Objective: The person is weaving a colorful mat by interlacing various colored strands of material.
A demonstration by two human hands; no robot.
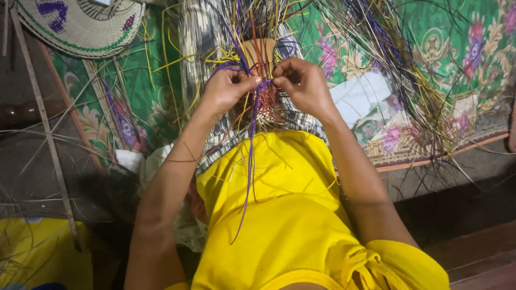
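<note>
My left hand (228, 87) and my right hand (301, 80) meet over my lap, both pinching thin coloured straw strands (252, 64) at the top of a small woven piece (265, 103). The piece is a narrow plaited strip in red and natural tones, resting on my checked skirt (200, 37). Loose purple, yellow and orange strands fan up and away from it, and one long purple strand (248, 177) trails down over my yellow shirt (279, 215). My fingers hide the point where the strands cross.
A finished woven hat (80, 27) with purple and green patterns lies at the upper left. A large bundle of loose straw (398, 59) spreads over the green flowered mat (457, 48) on the right. A thin stick (45, 123) lies at the left; yellow cloth (37, 252) sits bottom left.
</note>
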